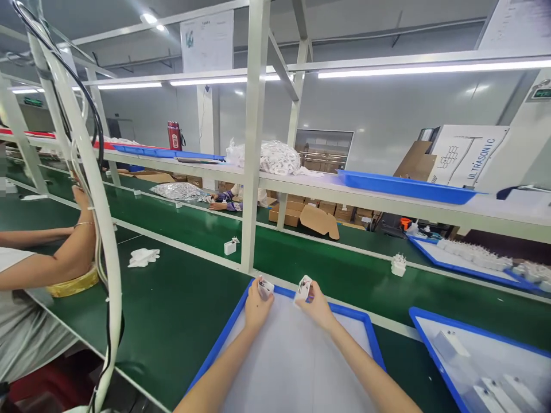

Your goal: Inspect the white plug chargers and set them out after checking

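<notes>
My left hand (257,307) is closed on a small white plastic housing (266,285), gripped between thumb and fingers with its hollow side showing. A similar white plastic housing (303,288) is pinched in my right hand (317,310), tilted, with something darker visible inside. Both hands hover over the far end of a blue-rimmed tray (373,338) lined with white, with a gap between them. Just beyond, on the green conveyor belt (327,264), stand a white unit (231,246) to the left and another white unit with prongs on top (398,264) to the right.
At right, a second blue-rimmed tray (419,321) holds several white blocks. A white upright post (253,137) rises behind my tray, carrying a shelf (370,198). To the left are a thick white pole (101,229), a white cloth-like item (144,257) and a co-worker's arm (64,258).
</notes>
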A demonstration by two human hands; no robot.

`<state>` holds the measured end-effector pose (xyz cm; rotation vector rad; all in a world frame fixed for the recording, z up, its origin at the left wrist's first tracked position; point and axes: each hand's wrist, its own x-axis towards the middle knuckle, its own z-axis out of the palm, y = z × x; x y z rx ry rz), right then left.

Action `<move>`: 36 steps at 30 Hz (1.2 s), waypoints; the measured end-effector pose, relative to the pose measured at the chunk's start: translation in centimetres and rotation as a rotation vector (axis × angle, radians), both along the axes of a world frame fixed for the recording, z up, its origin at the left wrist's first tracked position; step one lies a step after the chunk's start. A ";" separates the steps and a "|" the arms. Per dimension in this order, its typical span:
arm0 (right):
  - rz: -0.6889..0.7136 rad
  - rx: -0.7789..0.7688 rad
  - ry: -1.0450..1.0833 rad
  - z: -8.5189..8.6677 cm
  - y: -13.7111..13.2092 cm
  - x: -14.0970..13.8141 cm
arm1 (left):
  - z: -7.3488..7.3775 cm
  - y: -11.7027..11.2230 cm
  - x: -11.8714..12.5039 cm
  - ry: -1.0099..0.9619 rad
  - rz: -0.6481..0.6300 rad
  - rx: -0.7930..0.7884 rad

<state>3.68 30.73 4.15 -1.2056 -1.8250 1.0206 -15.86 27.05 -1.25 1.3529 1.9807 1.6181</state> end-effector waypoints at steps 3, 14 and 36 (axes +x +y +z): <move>0.100 -0.038 0.061 -0.2 -8.3 2.3 | 0.6 -0.6 0.3 -0.016 -0.025 -0.036; 0.271 -0.212 0.094 -0.8 -19.5 8.1 | 4.2 -9.0 2.8 0.087 -0.200 -0.204; 0.506 -0.261 0.461 4.7 -20.0 8.4 | 3.8 -24.1 11.0 -0.480 -0.993 -0.280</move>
